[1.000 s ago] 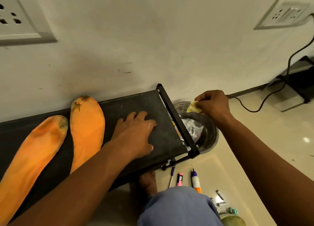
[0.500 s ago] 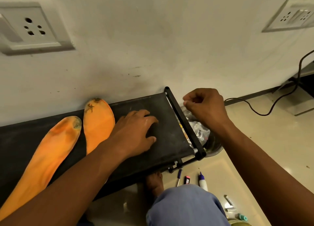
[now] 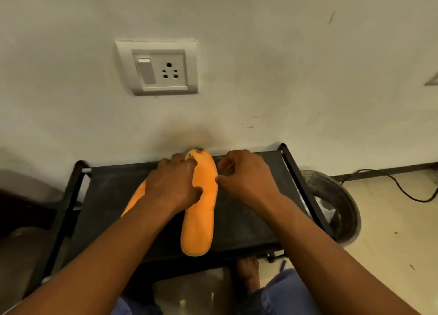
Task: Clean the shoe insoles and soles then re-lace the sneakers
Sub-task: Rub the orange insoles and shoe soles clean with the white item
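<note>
Two orange insoles lie on a black fabric rack (image 3: pixel 248 215) against the wall. The right insole (image 3: pixel 199 222) points toe-first at the wall and has a dark stain at its tip. Only a sliver of the left insole (image 3: pixel 136 196) shows under my left arm. My left hand (image 3: pixel 173 184) rests flat across both, with fingertips near the right insole's toe and thumb on its middle. My right hand (image 3: pixel 246 175) is beside that insole's right edge, fingers loosely curled and thumb tip touching the edge, holding nothing. No sneakers or laces are in view.
A round dark bin (image 3: pixel 341 203) with plastic inside stands on the floor right of the rack. A black cable (image 3: pixel 403 191) runs along the floor behind it. A wall socket (image 3: pixel 157 67) sits above. My bare foot (image 3: pixel 247 274) and a blue pen (image 3: pixel 283 265) are under the rack's front edge.
My right hand let go of a yellowish scrap over the bin and came left to the insole. My left hand slid from the bare rack onto the insoles. The view swung left.
</note>
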The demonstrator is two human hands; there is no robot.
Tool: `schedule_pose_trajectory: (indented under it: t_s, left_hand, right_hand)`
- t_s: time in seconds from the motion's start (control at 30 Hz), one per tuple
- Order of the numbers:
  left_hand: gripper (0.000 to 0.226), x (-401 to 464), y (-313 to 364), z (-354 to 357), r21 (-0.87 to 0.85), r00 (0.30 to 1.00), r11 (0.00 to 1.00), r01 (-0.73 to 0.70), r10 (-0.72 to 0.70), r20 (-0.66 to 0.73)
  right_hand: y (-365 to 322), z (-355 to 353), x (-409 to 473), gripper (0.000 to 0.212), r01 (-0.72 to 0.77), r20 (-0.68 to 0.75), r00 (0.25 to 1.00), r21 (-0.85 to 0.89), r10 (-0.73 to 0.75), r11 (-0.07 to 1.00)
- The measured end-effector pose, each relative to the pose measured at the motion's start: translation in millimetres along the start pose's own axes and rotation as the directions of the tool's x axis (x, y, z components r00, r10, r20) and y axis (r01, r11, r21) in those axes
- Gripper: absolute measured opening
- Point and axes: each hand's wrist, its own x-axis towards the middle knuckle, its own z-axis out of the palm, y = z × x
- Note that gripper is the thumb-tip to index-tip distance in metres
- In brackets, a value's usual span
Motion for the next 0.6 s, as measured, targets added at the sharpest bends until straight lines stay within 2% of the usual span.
schedule_pose_trajectory:
  t_s: [0.13,0.27,0.43,0.6]
  left_hand:
    - [0.075,-9.8,-23.8,-1.8,0.002,0.989,0.993,0.118,-0.117,0.085]
    - [0.092,-21.0,-42.2,-0.1,-0.007,0.967,0.975,0.222,-0.22,0.129]
    - [0.096,-25.6,-52.0,5.1,-0.004,0.955,0.964,0.267,-0.264,0.139]
    - [0.097,-23.7,-51.2,10.5,0.036,0.954,0.962,0.272,-0.275,0.123]
  right_hand:
    - [-17.5,28.8,2.0,0.039,-0.015,0.052,0.998,-0.094,0.02,0.995]
    - [-25.6,60.3,1.6,0.05,-0.039,0.049,0.998,-0.183,0.049,0.982]
    - [-31.6,72.8,8.2,0.067,-0.087,0.097,0.988,-0.314,0.123,0.946]
    - [-29.4,79.5,12.6,0.07,-0.14,0.057,0.983,-0.373,0.174,0.917]
